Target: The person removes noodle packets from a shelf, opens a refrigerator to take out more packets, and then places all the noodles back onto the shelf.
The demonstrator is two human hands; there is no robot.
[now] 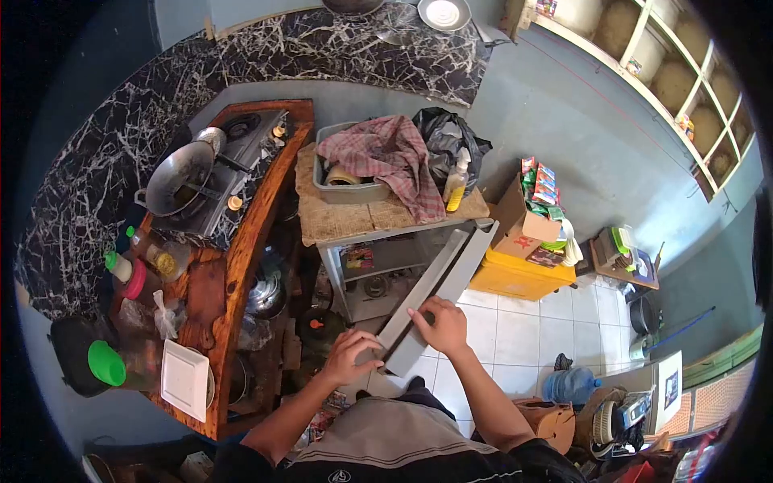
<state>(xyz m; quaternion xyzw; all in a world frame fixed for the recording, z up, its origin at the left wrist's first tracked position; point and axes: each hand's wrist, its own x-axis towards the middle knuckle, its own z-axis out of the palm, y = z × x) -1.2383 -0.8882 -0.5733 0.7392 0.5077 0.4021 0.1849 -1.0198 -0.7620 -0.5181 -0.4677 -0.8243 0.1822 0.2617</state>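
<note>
The person holds a long grey metal channel point(435, 286) with both hands. It slants from near their tummy up to the corner of the small surface point(346, 221) with the grey tub point(342, 189) and the checked cloth point(386, 153) on it. The left hand point(350, 357) curls around the near end, fingers pressed onto its left edge. The right hand point(441, 324) lies on top a bit farther up, fingers spread flat over it, pressing down.

This looks like the step of lining the piece up or steadying it, maybe to slide it or check its fit. The next move needs both hands to keep it straight, so the far end does not bump the tub or slip off the corner.

The far end is hard to see; I cannot tell if it touches the surface or just points at it. The near end is covered by the left hand. What is inside the channel is too dark to make out.
</note>
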